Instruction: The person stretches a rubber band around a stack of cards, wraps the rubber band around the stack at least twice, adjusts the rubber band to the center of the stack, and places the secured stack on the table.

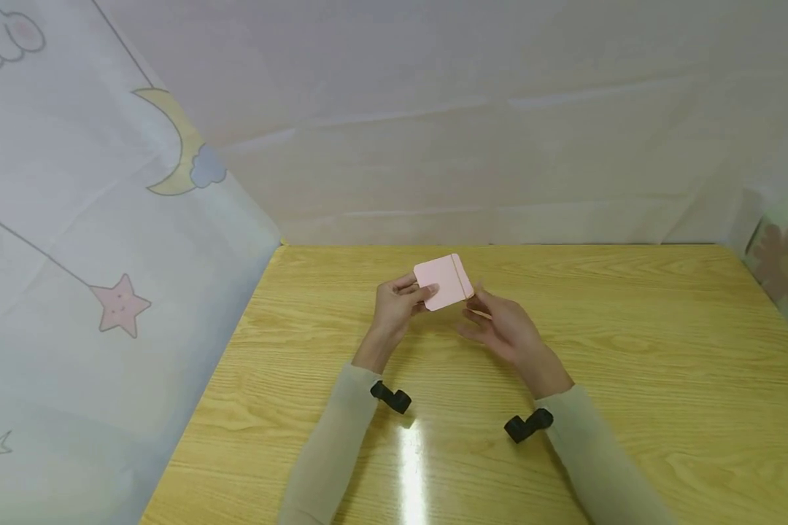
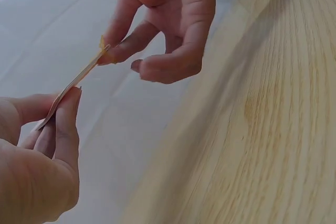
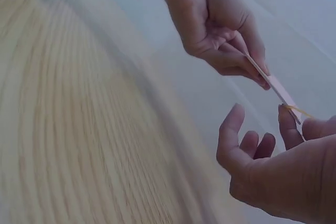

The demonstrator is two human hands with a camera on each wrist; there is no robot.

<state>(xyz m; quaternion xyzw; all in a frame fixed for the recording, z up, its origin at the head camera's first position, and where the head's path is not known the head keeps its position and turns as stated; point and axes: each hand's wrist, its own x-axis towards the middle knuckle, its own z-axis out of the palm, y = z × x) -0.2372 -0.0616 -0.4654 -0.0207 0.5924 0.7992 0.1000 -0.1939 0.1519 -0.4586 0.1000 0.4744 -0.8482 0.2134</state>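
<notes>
A thin stack of pink square cards (image 1: 441, 283) with rounded corners is held up over the table, tilted. My left hand (image 1: 394, 310) grips its left side, thumb on top and fingers beneath. A yellowish rubber band (image 1: 459, 274) runs across the stack close to its right edge. At that edge, the thumb and index finger of my right hand (image 1: 502, 326) pinch the band by the near right corner; the other fingers are loosely bent. Seen edge-on in the left wrist view, the cards (image 2: 71, 85) look thin, and a bit of band (image 2: 103, 43) sticks out at the right fingertips.
The wood-grain table (image 1: 630, 350) lies under both hands. A pale sheet wall (image 1: 499, 160) rises behind it, and another with a printed moon (image 1: 180, 142) and star (image 1: 123, 306) stands at the left. Each wrist carries a small black camera mount (image 1: 391, 397).
</notes>
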